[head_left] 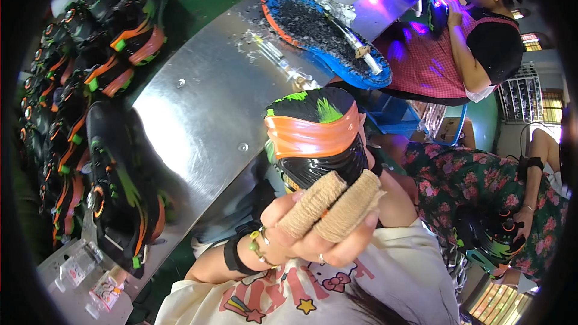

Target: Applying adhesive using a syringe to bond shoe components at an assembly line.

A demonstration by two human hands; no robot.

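Note:
A black shoe (pixel 313 129) with a shiny orange band and green patches is held up in front of my chest, past the edge of the metal table. My right hand (pixel 372 155) is at its right side, mostly hidden behind it, and seems to grip it. Closer to the camera, my left hand (pixel 346 250) is curled in front of the shoe's lower part. Tan finger wraps (pixel 313 206) cover two of its fingers. What those fingers hold, if anything, is hidden.
Many similar shoes (pixel 123 180) crowd the left of the metal table (pixel 205 84). Ahead lie a blue tray (pixel 352 76) of black scraps and a thin tool with a white handle (pixel 369 60). Two people sit at the right, one holding a shoe (pixel 490 238).

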